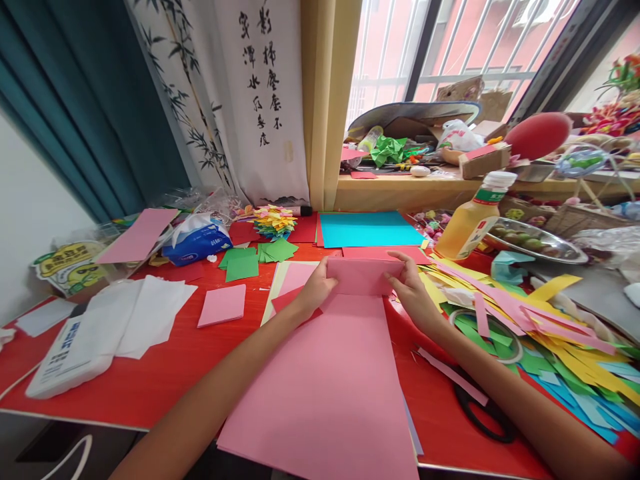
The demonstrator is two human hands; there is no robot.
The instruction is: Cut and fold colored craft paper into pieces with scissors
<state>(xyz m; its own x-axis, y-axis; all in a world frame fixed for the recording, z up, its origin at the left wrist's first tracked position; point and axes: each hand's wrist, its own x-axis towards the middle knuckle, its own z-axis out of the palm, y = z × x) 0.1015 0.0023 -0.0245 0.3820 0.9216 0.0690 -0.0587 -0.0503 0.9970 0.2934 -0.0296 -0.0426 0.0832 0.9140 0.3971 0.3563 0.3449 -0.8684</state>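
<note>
A large pink sheet of paper [325, 373] stretches from the table's near edge toward the middle. Its far end is turned up into a flap [364, 275]. My left hand [319, 291] grips the flap's left end, and my right hand [404, 288] pinches its right end; both are closed on the paper. Some fingertips are hidden behind it. Under my left wrist lies a small red paper piece [295, 305]. A stack of pink squares [222, 305] sits to the left, with green squares [243, 268] beyond it. Black-handled scissors [485, 417] rest near my right forearm, partly covered by a pink strip.
Coloured paper strips [575, 340] and a tape roll [515, 350] crowd the right side. Behind them stand a juice bottle [473, 220] and a metal bowl [535, 243]. Blue paper [370, 230] lies at the back. Tissues [197, 239] and a white box [70, 360] are at left.
</note>
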